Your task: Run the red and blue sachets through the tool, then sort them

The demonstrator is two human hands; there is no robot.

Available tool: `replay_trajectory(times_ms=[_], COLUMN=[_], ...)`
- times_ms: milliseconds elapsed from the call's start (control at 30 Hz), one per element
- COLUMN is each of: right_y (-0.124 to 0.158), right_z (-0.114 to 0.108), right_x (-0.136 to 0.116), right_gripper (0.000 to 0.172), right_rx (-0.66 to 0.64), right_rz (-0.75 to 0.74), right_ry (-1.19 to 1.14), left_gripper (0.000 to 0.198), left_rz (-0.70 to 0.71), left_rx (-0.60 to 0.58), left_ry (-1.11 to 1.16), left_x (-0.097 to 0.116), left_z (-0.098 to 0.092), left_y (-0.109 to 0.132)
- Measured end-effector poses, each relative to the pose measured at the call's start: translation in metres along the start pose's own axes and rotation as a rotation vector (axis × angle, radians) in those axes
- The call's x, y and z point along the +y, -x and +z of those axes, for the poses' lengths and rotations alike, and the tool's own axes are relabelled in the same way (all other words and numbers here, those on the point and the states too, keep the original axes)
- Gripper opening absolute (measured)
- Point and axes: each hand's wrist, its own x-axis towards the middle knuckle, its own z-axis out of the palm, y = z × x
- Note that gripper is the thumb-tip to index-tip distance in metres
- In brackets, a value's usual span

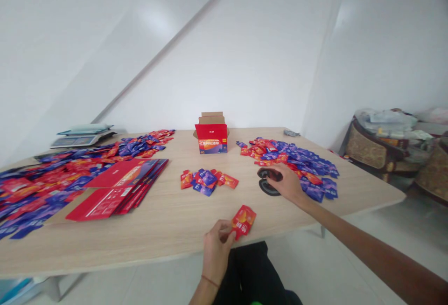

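Observation:
My left hand (pixel 217 245) is at the table's front edge, thumb and fingers pinched on a small stack of red sachets (pixel 244 221). Farther right, my right hand (pixel 287 183) has its fingers closed on a black, rounded, ring-like item (pixel 269 188); its exact kind is unclear, and the fingers cover part of it. Just beyond that hand spreads a pile of purple and red sachets (pixel 297 155). A smaller loose cluster of sachets (pixel 206 181) lies in the middle of the table, ahead of my left hand.
An open red and purple carton (pixel 213 139) stands at the back centre. Flattened cartons (pixel 122 186) are stacked at the left, beside a large heap of sachets (pixel 52 183). Behind them sits a scale (pixel 80 139). Patterned armchairs (pixel 371 146) holding bags are at the right.

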Motion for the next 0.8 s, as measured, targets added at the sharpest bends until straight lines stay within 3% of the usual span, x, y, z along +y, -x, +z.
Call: replay_trajectory(times_ms=[67, 233, 333, 433, 633, 800], right_y=[0.004, 0.016, 0.026, 0.042, 0.084, 0.088], right_z=[-0.004, -0.005, 0.001, 0.02, 0.08, 0.099], right_x=[-0.01, -0.049, -0.076, -0.097, -0.111, -0.092], right_gripper=[0.035, 0.033, 0.035, 0.035, 0.034, 0.034], right_rx=[-0.009, -0.077, -0.135, -0.21, -0.454, -0.507], right_rz=[-0.019, -0.082, -0.106, -0.128, -0.18, -0.229], right_ry=[-0.015, -0.042, -0.038, -0.012, 0.073, 0.211], left_gripper=[0.007, 0.011, 0.011, 0.025, 0.027, 0.027], left_rz=[0.031, 0.458, 0.659, 0.787, 0.741, 0.726], left_rx=[-0.061, -0.077, -0.096, -0.129, -0.145, -0.133], left_ry=[-0.128, -0.743, -0.852, -0.84, -0.711, -0.637], left_x=[-0.004, -0.006, -0.01, -0.024, -0.046, -0.048], left_z=[0.0, -0.007, -0.015, -0.021, -0.023, -0.021], left_y=[-0.004, -0.001, 0.007, 0.016, 0.023, 0.021])
